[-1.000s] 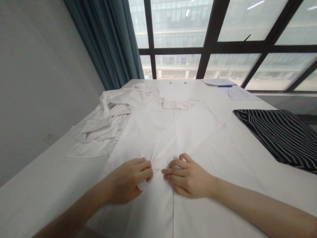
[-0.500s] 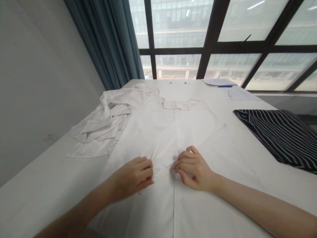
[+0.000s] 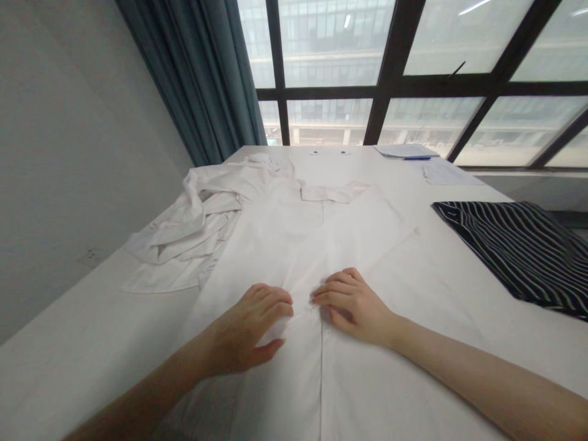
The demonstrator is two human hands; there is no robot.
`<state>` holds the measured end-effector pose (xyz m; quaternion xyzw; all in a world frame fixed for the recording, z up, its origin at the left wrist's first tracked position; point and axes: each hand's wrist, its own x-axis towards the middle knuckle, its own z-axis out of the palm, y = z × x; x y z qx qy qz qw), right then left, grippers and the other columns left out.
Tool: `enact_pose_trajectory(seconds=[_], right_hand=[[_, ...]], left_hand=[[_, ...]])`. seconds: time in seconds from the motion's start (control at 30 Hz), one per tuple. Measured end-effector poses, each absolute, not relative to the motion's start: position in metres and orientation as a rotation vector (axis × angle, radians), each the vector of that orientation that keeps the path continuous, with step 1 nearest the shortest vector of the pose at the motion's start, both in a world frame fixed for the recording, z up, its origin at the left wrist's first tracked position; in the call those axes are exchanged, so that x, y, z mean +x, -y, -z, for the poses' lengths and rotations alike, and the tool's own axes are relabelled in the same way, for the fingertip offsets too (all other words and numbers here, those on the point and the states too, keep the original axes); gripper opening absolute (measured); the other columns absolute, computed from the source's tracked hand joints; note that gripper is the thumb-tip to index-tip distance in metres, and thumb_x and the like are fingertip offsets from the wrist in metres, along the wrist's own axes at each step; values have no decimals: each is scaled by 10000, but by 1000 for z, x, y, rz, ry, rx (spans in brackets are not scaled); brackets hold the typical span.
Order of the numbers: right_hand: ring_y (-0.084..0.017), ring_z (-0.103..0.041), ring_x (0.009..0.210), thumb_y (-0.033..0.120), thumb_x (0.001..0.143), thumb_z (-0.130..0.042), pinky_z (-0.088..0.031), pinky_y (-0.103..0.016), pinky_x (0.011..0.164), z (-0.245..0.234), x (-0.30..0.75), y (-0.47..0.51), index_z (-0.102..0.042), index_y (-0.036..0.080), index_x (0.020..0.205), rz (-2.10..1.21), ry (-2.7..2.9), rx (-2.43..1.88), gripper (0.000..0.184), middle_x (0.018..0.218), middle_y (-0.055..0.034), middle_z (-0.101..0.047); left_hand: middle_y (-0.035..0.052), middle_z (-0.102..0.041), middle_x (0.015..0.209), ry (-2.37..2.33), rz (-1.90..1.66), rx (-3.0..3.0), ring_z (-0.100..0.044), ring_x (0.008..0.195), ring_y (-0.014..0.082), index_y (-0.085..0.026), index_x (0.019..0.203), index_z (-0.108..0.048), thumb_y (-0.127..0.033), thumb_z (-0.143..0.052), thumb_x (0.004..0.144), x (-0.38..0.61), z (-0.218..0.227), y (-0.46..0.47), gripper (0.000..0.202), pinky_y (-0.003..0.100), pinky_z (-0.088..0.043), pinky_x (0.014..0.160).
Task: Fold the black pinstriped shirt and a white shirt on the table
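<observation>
A white button-up shirt (image 3: 275, 245) lies spread out, its collar (image 3: 325, 193) at the far end and its front placket running down the middle. My left hand (image 3: 248, 327) rests on the shirt left of the placket, fingers stretched forward and thumb held well apart. Across the placket from the right reaches my right hand (image 3: 353, 304), its fingers extended flat on the cloth and its thumb bent beneath them. Small creases show in the fabric between the two hands. The cloth under both palms is hidden.
A crumpled heap of white cloth (image 3: 184, 226) lies along the left side of the white table (image 3: 55, 343). On the right is a dark striped folded garment (image 3: 519, 251). Papers (image 3: 450, 173) and a blue pen (image 3: 416, 158) lie at the far right, below the window.
My left hand has uncurled from a closed shape, its thumb now apart from the fingers. My right hand's fingers have straightened and shifted slightly left onto the placket.
</observation>
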<state>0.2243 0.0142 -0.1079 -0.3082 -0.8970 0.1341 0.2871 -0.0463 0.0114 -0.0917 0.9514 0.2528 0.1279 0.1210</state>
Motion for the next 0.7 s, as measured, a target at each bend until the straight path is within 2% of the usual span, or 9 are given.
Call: enact_pose_trajectory(seconds=[0.07, 0.17, 0.47, 0.7], right_hand=[[-176, -584, 1002, 124, 854, -513, -354, -384, 909, 109, 224, -14, -671, 205, 1052, -322, 2403, -776, 267, 1067, -31, -723], [-185, -570, 1039, 150, 880, -522, -345, -391, 915, 111, 224, -13, -670, 200, 1036, -233, 2441, -686, 221, 1108, -27, -717], [-214, -495, 1177, 208, 932, -485, -315, -421, 974, 110, 223, -12, -659, 243, 1172, -218, 2608, -695, 298, 1289, -47, -628], [-230, -405, 1289, 289, 990, -406, -262, -457, 1061, 104, 222, -10, -569, 236, 1315, -254, 2741, -708, 368, 1397, -74, -540]], left_hand=[[82, -584, 1079, -745, -439, 2759, -509, 1064, 234, -184, 1022, -508, -120, -546, 812, -46, 91, -12, 223, 411, -385, 977], [61, -577, 999, -763, -444, 2753, -504, 989, 223, -186, 959, -503, -85, -543, 779, -46, 90, -12, 210, 398, -393, 932], [42, -582, 953, -744, -449, 2783, -504, 926, 211, -195, 945, -516, -68, -530, 777, -46, 89, -13, 211, 381, -384, 888], [26, -590, 869, -715, -559, 2823, -505, 846, 188, -194, 911, -510, -35, -507, 786, -48, 87, -15, 202, 350, -391, 838]])
